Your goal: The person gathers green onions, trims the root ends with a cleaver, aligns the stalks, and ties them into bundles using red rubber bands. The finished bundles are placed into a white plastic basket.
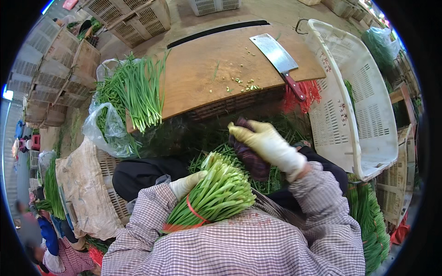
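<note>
My left hand (188,185), in a pale glove, holds a thick bundle of garlic chives (221,193) against my checked smock. A red band (194,211) circles the bundle, and its pale stem ends point up and away from me. Most of the left fingers are hidden behind the stems. My right hand (267,141), in a yellowed white glove and slightly blurred, grips a dark plaid cloth (253,160) just beyond the bundle. Loose green trimmings (272,177) lie below the cloth, between my knees.
Ahead is a wooden board (210,72) with cut stem bits (241,82). A cleaver (276,55) lies there, its handle overhanging the edge above red ties (312,95). Loose chives (141,89) rest at left near a plastic bag (107,124); a white crate (366,103) stands right. A co-worker (69,255) is at lower left.
</note>
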Demonstrator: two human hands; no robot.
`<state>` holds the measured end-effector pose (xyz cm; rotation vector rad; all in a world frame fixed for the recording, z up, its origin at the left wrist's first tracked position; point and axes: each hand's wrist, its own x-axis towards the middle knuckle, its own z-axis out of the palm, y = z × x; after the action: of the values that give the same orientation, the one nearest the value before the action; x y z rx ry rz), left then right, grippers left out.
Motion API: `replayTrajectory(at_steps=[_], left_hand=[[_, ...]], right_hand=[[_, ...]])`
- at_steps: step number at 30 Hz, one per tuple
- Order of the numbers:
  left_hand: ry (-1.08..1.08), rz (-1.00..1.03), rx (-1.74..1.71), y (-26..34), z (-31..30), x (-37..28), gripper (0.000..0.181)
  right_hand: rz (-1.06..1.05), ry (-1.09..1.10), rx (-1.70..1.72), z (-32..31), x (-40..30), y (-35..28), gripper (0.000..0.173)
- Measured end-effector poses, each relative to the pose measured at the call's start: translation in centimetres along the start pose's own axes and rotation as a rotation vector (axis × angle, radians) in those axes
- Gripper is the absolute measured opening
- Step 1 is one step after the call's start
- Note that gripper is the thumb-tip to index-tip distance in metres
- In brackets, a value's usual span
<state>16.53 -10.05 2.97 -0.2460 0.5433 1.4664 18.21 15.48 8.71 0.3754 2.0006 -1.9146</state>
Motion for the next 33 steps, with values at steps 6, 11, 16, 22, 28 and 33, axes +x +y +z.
replayTrajectory(at_steps=[6,11,16,22,28,33], left_hand=[[0.333,0.162,0.293,3.8,4.2,-1.9,0.074],[0.518,0.44,0.748,7.6,8.6,-3.8,0.076],[0.284,0.261,0.746,8.2,5.5,-4.4,0.103],[0.01,0.307,0.329,4.0,2.9,-0.2,0.095],[-0.107,0.351,0.212,3.2,1.8,0.6,0.093],[-0.117,0.431,0.162,2.6,1.1,-0.1,0.092]], right_hand=[[-0.054,0.28,0.008,3.1,3.7,3.0,0.034],[0.106,0.263,0.863,1.8,5.0,6.8,0.025],[0.211,0.02,1.02,3.1,4.8,5.6,0.035],[0.014,0.075,0.494,3.9,4.0,0.7,0.035],[0.002,0.071,-0.468,0.6,4.4,-5.0,0.039],[-0.181,-0.092,-0.112,4.2,0.6,-12.3,0.033]])
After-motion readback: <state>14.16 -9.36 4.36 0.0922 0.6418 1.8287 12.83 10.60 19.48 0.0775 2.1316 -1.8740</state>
